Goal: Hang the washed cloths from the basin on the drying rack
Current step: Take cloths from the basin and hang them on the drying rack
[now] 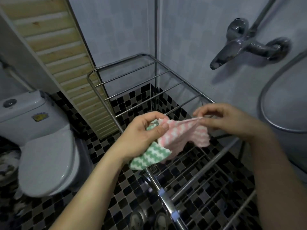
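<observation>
A pink-and-white patterned cloth (182, 133) is stretched between both hands above the bars of the metal drying rack (136, 80). My left hand (142, 133) grips one end of it together with a bunched green-and-white cloth (147, 157) that hangs below the palm. My right hand (229, 120) pinches the pink cloth's upper edge at the other end. The rack's bars carry no cloth. A metal basin (264, 103) shows at the right edge; its inside is out of sight.
A white toilet (41, 143) stands at the left with its lid down. A slatted wooden panel (63, 63) leans behind the rack. A wall tap (245, 44) juts out at upper right. The floor is black-and-grey mosaic tile (116, 196).
</observation>
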